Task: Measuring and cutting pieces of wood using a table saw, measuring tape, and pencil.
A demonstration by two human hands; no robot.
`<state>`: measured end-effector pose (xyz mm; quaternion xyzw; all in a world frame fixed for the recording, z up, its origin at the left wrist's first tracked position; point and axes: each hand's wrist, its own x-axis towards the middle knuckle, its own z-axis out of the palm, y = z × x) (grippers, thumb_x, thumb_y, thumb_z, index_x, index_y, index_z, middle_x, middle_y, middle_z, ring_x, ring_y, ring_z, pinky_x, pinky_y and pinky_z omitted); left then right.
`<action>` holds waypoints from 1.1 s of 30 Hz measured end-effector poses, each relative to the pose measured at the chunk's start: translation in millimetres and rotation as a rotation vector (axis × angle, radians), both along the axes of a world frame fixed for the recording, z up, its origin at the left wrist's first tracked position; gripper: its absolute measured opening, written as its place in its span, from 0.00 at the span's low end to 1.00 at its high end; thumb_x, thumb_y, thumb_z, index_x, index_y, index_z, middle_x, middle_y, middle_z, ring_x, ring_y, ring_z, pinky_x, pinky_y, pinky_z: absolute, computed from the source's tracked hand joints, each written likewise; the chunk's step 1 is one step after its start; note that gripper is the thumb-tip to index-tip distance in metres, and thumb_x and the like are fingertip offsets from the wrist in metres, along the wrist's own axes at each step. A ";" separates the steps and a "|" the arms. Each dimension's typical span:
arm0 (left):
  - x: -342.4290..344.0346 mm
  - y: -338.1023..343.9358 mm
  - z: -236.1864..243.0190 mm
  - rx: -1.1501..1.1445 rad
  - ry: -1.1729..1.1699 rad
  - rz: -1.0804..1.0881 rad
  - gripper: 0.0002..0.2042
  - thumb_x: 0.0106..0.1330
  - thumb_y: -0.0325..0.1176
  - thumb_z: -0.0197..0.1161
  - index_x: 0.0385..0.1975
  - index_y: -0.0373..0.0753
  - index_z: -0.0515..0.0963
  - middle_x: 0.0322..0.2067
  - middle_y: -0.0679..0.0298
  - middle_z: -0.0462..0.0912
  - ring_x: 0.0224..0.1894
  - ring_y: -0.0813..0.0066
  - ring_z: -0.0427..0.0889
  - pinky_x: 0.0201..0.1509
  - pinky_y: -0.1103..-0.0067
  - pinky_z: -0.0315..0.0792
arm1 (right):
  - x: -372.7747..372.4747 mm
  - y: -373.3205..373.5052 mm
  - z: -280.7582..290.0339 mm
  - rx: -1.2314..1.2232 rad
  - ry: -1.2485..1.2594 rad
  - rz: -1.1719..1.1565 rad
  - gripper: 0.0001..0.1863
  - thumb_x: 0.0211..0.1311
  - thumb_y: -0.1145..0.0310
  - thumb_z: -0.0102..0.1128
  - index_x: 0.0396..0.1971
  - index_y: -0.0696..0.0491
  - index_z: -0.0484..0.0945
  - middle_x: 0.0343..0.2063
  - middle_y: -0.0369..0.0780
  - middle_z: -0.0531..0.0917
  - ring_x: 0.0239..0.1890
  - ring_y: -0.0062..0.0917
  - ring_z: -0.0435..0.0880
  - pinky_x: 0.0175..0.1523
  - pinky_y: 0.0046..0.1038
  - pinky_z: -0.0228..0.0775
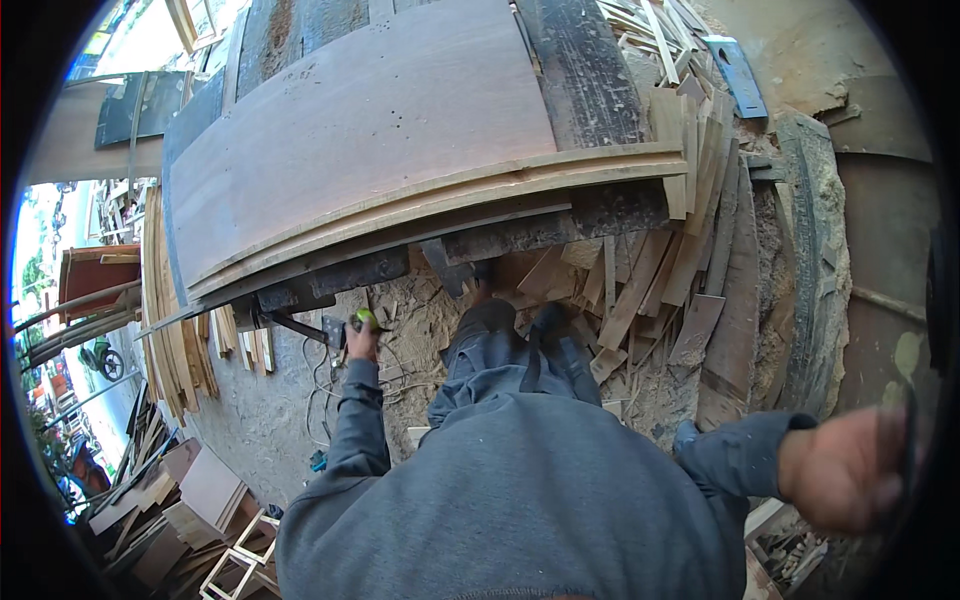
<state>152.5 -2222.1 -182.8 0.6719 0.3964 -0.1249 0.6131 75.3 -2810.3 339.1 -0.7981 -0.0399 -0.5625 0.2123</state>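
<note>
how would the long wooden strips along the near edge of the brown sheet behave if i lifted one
The long wooden strips would probably flex or sag, since they look thin for their length. With flat sides, they seem unlikely to roll. A push might tip one off, as they lie at the near edge of the brown sheet.

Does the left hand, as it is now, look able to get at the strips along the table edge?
Probably yes, for touching: the strips look near, with no clear obstacle, but the left hand seems occupied by a green object.
</note>
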 end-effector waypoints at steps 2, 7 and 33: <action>-32.5 -48.7 46.1 -0.621 0.101 0.018 0.23 0.68 0.36 0.60 0.61 0.33 0.71 0.56 0.51 0.78 0.55 0.54 0.79 0.66 0.60 0.72 | -0.6 -11.2 -46.9 0.143 0.140 0.112 0.15 0.65 0.66 0.53 0.48 0.58 0.72 0.39 0.50 0.79 0.39 0.35 0.80 0.45 0.38 0.77; -38.6 -176.3 151.1 -1.189 0.093 -0.198 0.21 0.70 0.40 0.54 0.60 0.37 0.72 0.53 0.51 0.80 0.53 0.58 0.80 0.60 0.64 0.75 | 3.5 31.8 -183.7 0.739 0.637 0.477 0.08 0.61 0.82 0.47 0.36 0.60 0.76 0.34 0.42 0.82 0.33 0.20 0.79 0.39 0.23 0.73; 136.1 -218.2 210.8 0.260 -0.334 -1.300 0.18 0.69 0.46 0.68 0.46 0.37 0.83 0.37 0.58 0.87 0.40 0.70 0.85 0.48 0.74 0.78 | 96.0 -63.3 -320.6 1.288 1.045 0.248 0.13 0.63 0.59 0.73 0.37 0.53 0.84 0.22 0.28 0.79 0.19 0.11 0.68 0.24 0.17 0.60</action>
